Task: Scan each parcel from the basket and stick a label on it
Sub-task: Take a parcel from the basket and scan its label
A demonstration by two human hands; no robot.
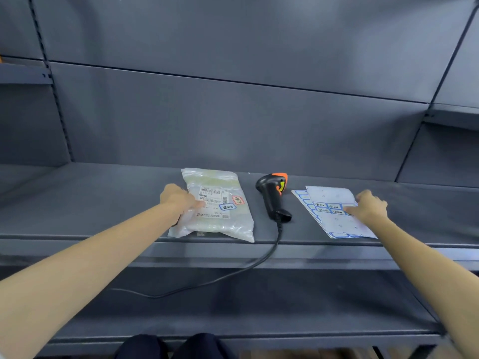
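A clear plastic parcel (220, 218) with a white shipping label lies on the grey shelf (103, 198). A blue-bordered label (227, 207) and a red sticker are stuck on it. My left hand (177, 199) grips the parcel's left edge, thumb on top. A black and orange barcode scanner (273, 196) lies to the right of the parcel, untouched. Further right lie label sheets (334, 216) with several blue-bordered labels. My right hand (368, 206) rests on the top sheet, fingertips pressing at a label near its right side.
The scanner's black cable (233, 275) runs over the shelf's front edge and down across the lower shelf (285, 307). Grey back panels rise behind. Dark-clothed knees show at the bottom edge. The basket is out of view.
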